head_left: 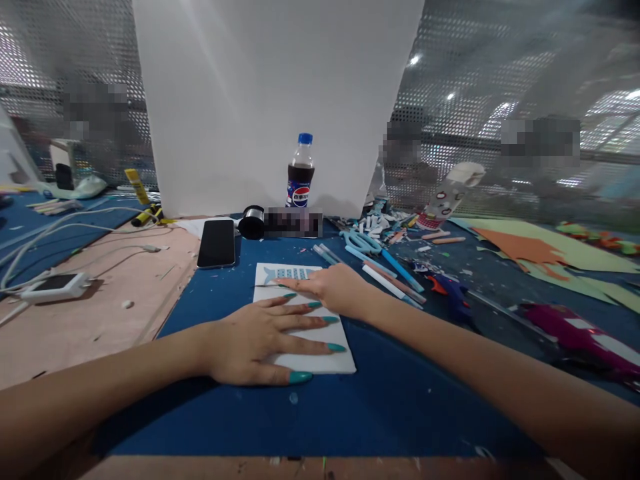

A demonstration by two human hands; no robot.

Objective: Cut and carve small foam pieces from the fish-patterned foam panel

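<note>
Presses left hand (260, 343) flat on white board (325, 362), with grip spread apart and 5 teal nails showing. Reaches right hand (340, 290) over the far part, with index finger beside grey-blue fish shape (285, 273); cannot tell this grip's hold on thin dark sliver (260, 287) there. Has board lying on blue mat (250, 420), near black smartphone (217, 245), in front of Pepsi bottle (300, 183).

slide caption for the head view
Teal-nailed left hand spread across a white rectangular sheet, right hand near its light-blue patterned shape.
</note>
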